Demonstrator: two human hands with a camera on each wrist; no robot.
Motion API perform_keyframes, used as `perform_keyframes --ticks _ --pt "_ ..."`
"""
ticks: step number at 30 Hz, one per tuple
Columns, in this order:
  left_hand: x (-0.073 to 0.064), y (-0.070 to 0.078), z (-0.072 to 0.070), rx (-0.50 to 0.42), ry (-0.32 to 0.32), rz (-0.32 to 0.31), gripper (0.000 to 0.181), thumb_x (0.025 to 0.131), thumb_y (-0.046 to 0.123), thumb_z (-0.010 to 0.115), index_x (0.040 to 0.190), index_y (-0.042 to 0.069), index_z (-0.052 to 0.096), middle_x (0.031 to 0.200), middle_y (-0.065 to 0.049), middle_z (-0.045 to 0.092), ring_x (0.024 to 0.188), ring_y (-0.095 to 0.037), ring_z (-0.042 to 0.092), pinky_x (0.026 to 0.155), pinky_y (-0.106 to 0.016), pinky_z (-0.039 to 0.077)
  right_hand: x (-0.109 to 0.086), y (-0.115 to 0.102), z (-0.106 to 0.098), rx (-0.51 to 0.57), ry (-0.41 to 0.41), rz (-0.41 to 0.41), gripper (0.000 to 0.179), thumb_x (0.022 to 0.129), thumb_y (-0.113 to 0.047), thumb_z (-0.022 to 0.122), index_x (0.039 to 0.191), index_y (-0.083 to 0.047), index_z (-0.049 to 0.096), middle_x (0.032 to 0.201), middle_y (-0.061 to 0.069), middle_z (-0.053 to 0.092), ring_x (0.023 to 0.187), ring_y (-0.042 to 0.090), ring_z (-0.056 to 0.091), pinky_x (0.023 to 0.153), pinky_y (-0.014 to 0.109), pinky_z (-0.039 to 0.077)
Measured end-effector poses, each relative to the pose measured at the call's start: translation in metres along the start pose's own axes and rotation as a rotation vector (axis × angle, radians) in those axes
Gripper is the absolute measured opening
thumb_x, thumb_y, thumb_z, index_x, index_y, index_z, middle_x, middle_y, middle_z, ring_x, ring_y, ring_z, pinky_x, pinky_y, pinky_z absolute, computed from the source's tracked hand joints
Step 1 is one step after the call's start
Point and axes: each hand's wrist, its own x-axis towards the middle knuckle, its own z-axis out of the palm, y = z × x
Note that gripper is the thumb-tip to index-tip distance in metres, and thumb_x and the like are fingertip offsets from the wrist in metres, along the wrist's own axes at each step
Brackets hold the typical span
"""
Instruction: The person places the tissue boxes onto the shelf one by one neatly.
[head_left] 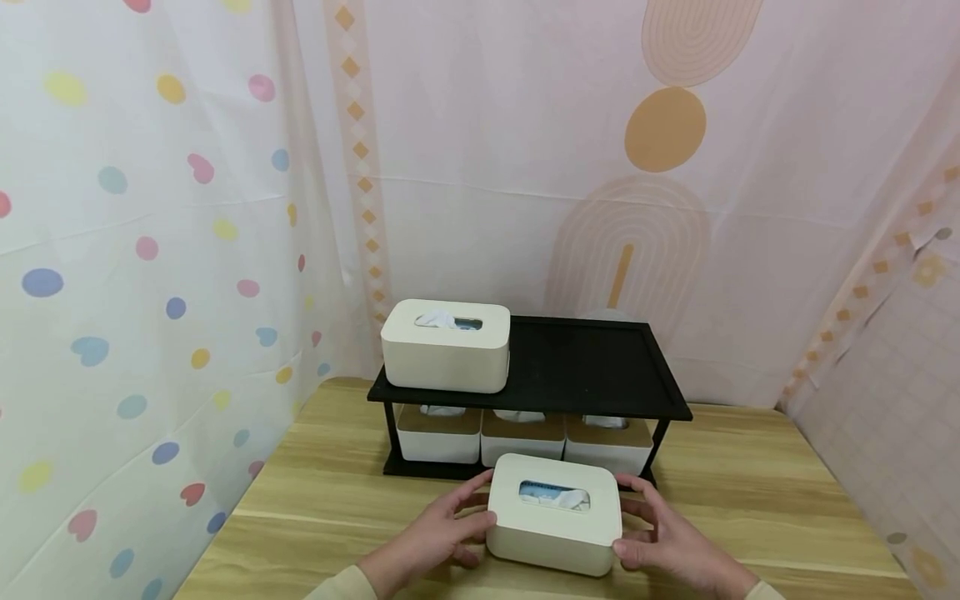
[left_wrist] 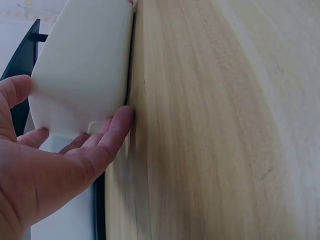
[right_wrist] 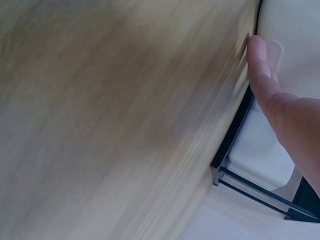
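A cream tissue box [head_left: 553,525] with an oval slot in its top, white tissue showing inside, sits at the front of the black two-tier shelf [head_left: 592,367]. My left hand [head_left: 442,523] grips its left end, thumb at the near corner and fingers spread over the side. At the opposite end my right hand [head_left: 660,537] holds it in the same way. In the left wrist view, fingertips [left_wrist: 122,116] reach the box's lower edge beside the wooden tabletop [left_wrist: 200,125]. The right wrist view has my right hand [right_wrist: 292,112] along the box's end, partly cut off by the frame.
Another cream tissue box [head_left: 446,362] stands on the shelf's upper tier, at the left. Below it, three white tissue boxes with brown tops, one of them the left tissue box [head_left: 438,437], line the lower tier. Patterned curtains [head_left: 480,167] hang behind and beside the table.
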Motion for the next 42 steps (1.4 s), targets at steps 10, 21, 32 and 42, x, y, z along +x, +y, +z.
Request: perform_keyframes --ticks 10,21,32,42 --pt "-0.002 0.002 0.001 -0.008 -0.017 -0.001 0.078 0.107 0.028 0.067 0.172 0.018 0.025 0.165 -0.034 0.036 0.114 -0.032 0.072 0.08 -0.045 0.063 0.0 0.001 0.001 0.014 0.023 0.011 0.089 0.106 -0.015 0.068 0.168 -0.008 0.004 0.163 0.049 0.018 0.128 0.035 0.067 0.093 0.042 0.062" --pt "-0.007 0.007 0.003 -0.034 -0.033 -0.001 0.081 0.106 0.025 0.068 0.172 0.02 0.022 0.169 -0.035 0.029 0.116 -0.032 0.07 0.084 -0.048 0.064 0.0 -0.003 0.003 0.02 0.052 0.018 0.092 0.105 -0.014 0.07 0.169 -0.007 0.006 0.164 0.049 0.016 0.132 0.04 0.064 0.094 0.04 0.062" --pt "-0.01 0.012 0.003 -0.052 -0.033 0.01 0.081 0.105 0.027 0.07 0.172 0.024 0.025 0.17 -0.032 0.029 0.115 -0.032 0.07 0.081 -0.045 0.064 -0.002 -0.011 0.003 0.032 0.063 0.032 0.094 0.105 -0.016 0.071 0.17 -0.008 0.003 0.167 0.046 0.015 0.132 0.036 0.065 0.096 0.043 0.061" --pt "-0.013 0.02 0.001 -0.034 -0.037 0.017 0.081 0.105 0.027 0.071 0.172 0.025 0.025 0.17 -0.032 0.027 0.119 -0.033 0.067 0.087 -0.051 0.063 -0.001 -0.02 0.005 0.002 0.101 0.076 0.094 0.104 -0.021 0.072 0.17 -0.01 0.007 0.168 0.044 0.015 0.131 0.037 0.064 0.097 0.044 0.061"
